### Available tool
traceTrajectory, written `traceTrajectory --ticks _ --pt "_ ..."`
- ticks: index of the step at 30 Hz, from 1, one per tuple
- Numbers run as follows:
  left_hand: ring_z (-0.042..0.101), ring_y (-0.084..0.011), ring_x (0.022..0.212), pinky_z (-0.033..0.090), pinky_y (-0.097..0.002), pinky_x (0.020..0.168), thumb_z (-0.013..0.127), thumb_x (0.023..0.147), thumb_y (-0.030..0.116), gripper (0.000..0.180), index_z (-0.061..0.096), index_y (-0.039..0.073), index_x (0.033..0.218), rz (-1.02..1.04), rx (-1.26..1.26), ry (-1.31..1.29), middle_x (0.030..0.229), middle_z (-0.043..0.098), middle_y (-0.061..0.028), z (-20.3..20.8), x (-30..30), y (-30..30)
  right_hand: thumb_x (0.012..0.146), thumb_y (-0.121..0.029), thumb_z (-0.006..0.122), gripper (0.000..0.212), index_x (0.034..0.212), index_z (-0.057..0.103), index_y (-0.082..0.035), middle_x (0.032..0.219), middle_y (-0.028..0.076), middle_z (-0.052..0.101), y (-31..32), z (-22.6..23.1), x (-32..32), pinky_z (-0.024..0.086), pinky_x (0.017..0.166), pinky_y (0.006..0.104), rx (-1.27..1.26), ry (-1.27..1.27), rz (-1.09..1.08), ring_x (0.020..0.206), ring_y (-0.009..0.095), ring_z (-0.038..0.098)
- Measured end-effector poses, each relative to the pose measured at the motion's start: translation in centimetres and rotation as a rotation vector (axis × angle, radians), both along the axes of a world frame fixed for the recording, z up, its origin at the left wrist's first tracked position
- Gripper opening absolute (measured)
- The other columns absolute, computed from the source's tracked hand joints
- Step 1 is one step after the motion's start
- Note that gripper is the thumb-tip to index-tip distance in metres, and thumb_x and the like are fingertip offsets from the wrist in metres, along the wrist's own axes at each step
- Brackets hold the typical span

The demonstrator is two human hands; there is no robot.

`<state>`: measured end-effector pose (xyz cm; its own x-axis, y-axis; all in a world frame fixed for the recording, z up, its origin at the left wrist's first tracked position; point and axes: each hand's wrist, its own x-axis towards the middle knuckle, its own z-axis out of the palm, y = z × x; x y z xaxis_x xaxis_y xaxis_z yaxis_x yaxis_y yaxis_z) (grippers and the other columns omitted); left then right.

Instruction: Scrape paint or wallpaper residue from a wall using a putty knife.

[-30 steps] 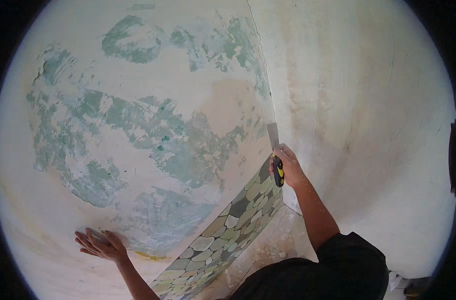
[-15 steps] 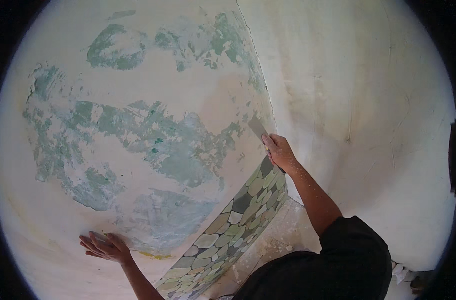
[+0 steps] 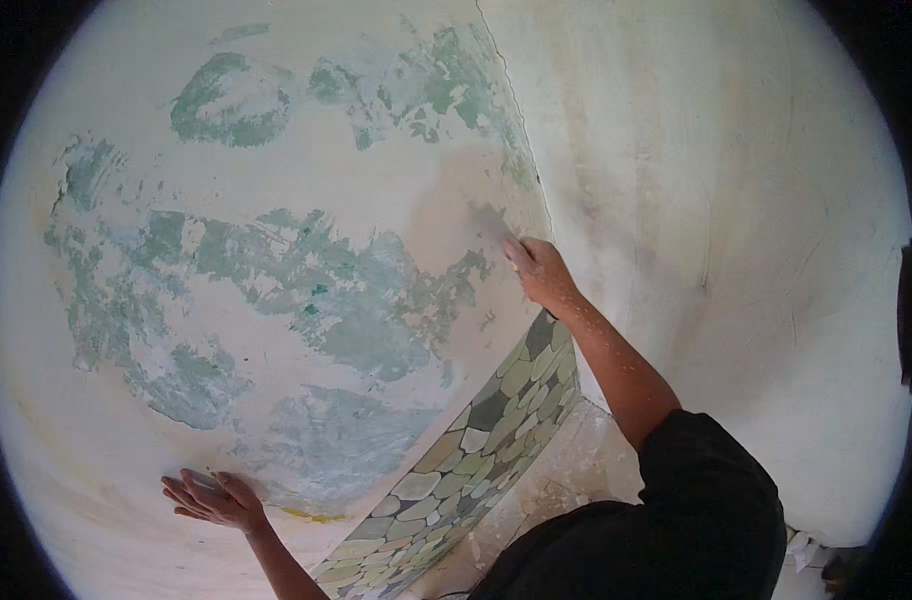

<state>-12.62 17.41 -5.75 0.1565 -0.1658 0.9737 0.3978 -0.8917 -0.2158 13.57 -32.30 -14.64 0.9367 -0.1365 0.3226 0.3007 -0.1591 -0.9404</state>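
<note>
Left hand: the left hand (image 3: 214, 498) lay flat on the wall (image 3: 276, 300), fingers spread and pointing left, palm against the pale plaster low down — holding nothing, simply pressed there.
Wall: the left-hand wall was off-white with large patches of green paint (image 3: 306, 290) showing through, worn and scraped in broad streaks; one patch sat high up, a wider band crossed the middle, and another lay just above the left hand.
Mosaic band: a strip of mosaic tiles (image 3: 486, 450) in green, grey and cream ran along the foot of that wall, from the bottom edge up towards the right wrist.
Scraper: a grey scraper blade (image 3: 491, 222) showed just above the right hand, flat against the wall close to the corner; its handle was hidden in the fist.
Right hand: the right hand (image 3: 538, 272) was clenched around the scraper's handle, knuckles up — pressed to the wall just left of the corner seam (image 3: 521, 120).
Sleeve: a black sleeve (image 3: 706, 480) covered the right upper arm, the forearm bare.
Right wall: the adjoining wall (image 3: 736, 250) was plain off-white with faint yellowish stains.
</note>
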Motion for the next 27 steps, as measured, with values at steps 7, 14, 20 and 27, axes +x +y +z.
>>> traceTrajectory --ticks 7,14,20,27 --pt "0.021 -0.0385 0.144 0.007 -0.0613 0.112 0.044 0.097 0.043 0.054 0.043 0.009 0.14 -0.014 -0.002 0.007 0.153 0.028 -0.0206 -0.1 0.4 0.0 0.096 -0.042 0.05 0.052 0.072 0.051 0.004 0.062 0.021 0.05 -0.2 2.3 1.5 0.04 0.059 0.0444 -0.079 -0.048 0.028 0.058 0.033 0.047" --pt "0.021 -0.0385 0.143 0.006 -0.0605 0.112 0.044 0.097 0.042 0.054 0.043 0.009 0.139 -0.02 0.01 -0.006 0.153 0.027 -0.0206 0.0 -0.1 0.2 0.096 -0.044 0.049 0.055 0.069 0.05 0.004 0.059 0.019 0.047 -0.8 1.9 -0.1 0.039 0.058 0.0441 -0.032 -0.029 0.058 0.056 0.03 0.048" --pt "0.022 -0.0388 0.143 0.008 -0.0604 0.112 0.044 0.098 0.04 0.053 0.043 0.008 0.139 -0.007 0.007 -0.001 0.153 0.028 -0.0212 -0.1 0.4 -0.1 0.096 -0.047 0.049 0.056 0.068 0.049 0.002 0.055 0.012 0.046 -0.8 3.6 1.1 0.04 0.056 0.0407 -0.024 0.098 0.095 0.054 0.023 0.049" --pt "0.022 -0.0391 0.143 0.009 -0.0608 0.112 0.044 0.098 0.041 0.052 0.044 0.007 0.138 -0.018 0.022 -0.008 0.152 0.028 -0.0218 0.0 0.0 0.0 0.098 -0.044 0.049 0.047 0.068 0.047 -0.007 0.052 -0.001 0.039 -1.1 3.4 1.1 0.035 0.037 0.0288 0.006 -0.052 0.091 0.039 0.01 0.039"
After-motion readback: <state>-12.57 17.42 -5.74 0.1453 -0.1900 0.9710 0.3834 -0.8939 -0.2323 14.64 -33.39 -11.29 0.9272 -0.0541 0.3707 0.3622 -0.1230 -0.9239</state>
